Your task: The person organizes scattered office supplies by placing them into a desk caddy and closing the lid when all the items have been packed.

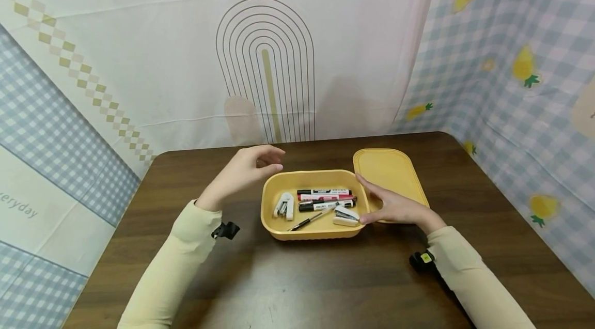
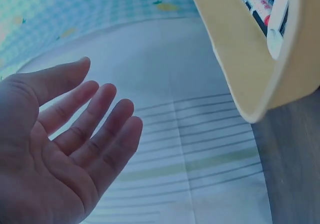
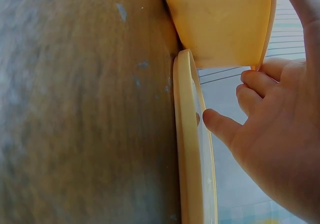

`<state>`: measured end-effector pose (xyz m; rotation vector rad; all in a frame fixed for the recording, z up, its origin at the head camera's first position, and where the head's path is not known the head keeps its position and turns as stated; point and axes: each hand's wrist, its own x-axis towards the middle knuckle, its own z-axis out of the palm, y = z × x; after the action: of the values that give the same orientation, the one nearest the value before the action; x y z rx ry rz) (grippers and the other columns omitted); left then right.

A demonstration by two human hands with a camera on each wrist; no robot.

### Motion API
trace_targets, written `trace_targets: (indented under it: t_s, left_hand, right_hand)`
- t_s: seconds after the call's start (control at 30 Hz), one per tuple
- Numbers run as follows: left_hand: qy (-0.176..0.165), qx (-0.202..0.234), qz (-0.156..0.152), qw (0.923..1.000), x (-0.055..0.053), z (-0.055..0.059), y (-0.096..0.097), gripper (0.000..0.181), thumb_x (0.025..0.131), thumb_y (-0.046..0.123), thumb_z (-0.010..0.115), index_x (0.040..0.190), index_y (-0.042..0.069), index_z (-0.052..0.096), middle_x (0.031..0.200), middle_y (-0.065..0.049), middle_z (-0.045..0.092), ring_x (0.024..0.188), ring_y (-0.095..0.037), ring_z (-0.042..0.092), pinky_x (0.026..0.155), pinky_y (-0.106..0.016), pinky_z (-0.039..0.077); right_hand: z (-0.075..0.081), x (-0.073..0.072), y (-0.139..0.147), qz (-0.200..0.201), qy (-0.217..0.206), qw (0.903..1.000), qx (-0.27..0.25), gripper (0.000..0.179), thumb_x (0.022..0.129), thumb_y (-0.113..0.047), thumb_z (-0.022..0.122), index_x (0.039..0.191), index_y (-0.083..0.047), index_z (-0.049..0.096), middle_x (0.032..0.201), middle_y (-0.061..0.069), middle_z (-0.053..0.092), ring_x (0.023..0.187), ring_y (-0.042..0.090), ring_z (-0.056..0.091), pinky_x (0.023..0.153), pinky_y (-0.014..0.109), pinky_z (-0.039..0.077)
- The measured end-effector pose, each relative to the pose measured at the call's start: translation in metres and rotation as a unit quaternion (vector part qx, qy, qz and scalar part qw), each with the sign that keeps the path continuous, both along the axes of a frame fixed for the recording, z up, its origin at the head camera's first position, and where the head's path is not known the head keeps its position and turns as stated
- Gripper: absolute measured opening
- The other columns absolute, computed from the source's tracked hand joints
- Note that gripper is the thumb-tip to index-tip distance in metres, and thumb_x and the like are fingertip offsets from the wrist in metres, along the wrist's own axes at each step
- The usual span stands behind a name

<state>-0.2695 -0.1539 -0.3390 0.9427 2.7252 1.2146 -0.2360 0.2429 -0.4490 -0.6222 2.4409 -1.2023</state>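
Note:
A yellow plastic box (image 1: 267, 218) stands on the table. In it lie two white staplers (image 1: 289, 210), several markers (image 1: 325, 192) with black or red caps, and a slim pen (image 1: 309, 221). My left hand (image 1: 246, 169) hovers beyond the box's left corner, fingers loosely bent and holding nothing; the left wrist view shows its palm (image 2: 75, 149) apart from the box. At the box's right end is my right hand (image 1: 395, 206), thumb and forefinger spread along the rim. In the right wrist view, its fingertips (image 3: 255, 78) are at the box's edge, some fingers bent.
A yellow lid (image 1: 388, 169) lies flat on the dark wooden table (image 1: 297, 287), right of the box and partly under my right hand. Patterned cloth (image 1: 186, 60) hangs behind and along both sides of the table.

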Motion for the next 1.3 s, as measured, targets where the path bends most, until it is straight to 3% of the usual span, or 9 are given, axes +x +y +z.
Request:
trace_targets:
  t_s: [0.23,0.43,0.6,0.83,1.0,1.3]
  left_hand:
    - [0.010,0.015,0.015,0.9997,0.007,-0.008,-0.018,0.042,0.094,0.033,0.074,0.132,0.018,0.064,0.127,0.004,0.066,0.117,-0.017,0.061,0.101,-0.043,0.047]
    - [0.011,0.005,0.015,0.9998,0.012,-0.023,-0.029,0.060,0.090,0.040,0.077,0.142,0.019,0.057,0.141,0.001,0.057,0.130,-0.025,0.052,0.109,-0.047,0.039]
    - [0.006,-0.022,0.006,0.9997,0.015,-0.039,-0.035,0.076,0.087,0.043,0.080,0.151,0.018,0.048,0.151,-0.001,0.048,0.141,-0.022,0.041,0.115,-0.046,0.032]
    - [-0.043,-0.050,-0.003,0.9978,0.021,-0.061,-0.038,0.091,0.082,0.036,0.085,0.157,0.015,0.037,0.161,-0.004,0.034,0.149,-0.025,0.027,0.119,-0.049,0.023]
    - [-0.069,-0.059,-0.020,0.9957,0.021,-0.075,-0.039,0.098,0.082,0.043,0.083,0.160,0.013,0.030,0.164,-0.006,0.027,0.151,-0.026,0.021,0.119,-0.050,0.021]
    - [-0.104,-0.071,-0.058,0.9903,0.022,-0.086,-0.047,0.109,0.081,0.047,0.083,0.162,0.010,0.020,0.167,-0.011,0.016,0.153,-0.027,0.014,0.120,-0.051,0.018]
  right_hand:
    - [0.001,0.001,-0.001,-0.002,0.001,1.0000,-0.002,0.113,0.083,-0.039,0.084,0.164,-0.021,0.007,0.166,0.019,0.010,0.149,0.039,0.018,0.116,0.059,0.019]
    - [0.001,0.001,0.000,-0.002,0.002,1.0000,-0.002,0.113,0.083,-0.039,0.084,0.164,-0.021,0.007,0.166,0.020,0.011,0.149,0.040,0.020,0.116,0.059,0.020]
    - [0.001,0.002,0.000,0.000,0.006,1.0000,0.001,0.113,0.083,-0.040,0.083,0.164,-0.019,0.007,0.165,0.022,0.010,0.148,0.042,0.020,0.116,0.061,0.020]
    - [0.001,0.002,0.000,-0.003,-0.004,1.0000,-0.006,0.114,0.083,-0.039,0.084,0.164,-0.022,0.006,0.166,0.019,0.009,0.150,0.039,0.016,0.117,0.059,0.018]
    - [0.001,0.001,0.000,-0.003,-0.001,1.0000,-0.003,0.113,0.082,-0.039,0.084,0.164,-0.022,0.007,0.166,0.019,0.009,0.150,0.039,0.016,0.117,0.059,0.017]
    - [0.002,0.001,-0.001,-0.001,0.002,1.0000,0.002,0.113,0.082,-0.040,0.084,0.164,-0.021,0.007,0.166,0.019,0.009,0.150,0.039,0.016,0.117,0.059,0.018]
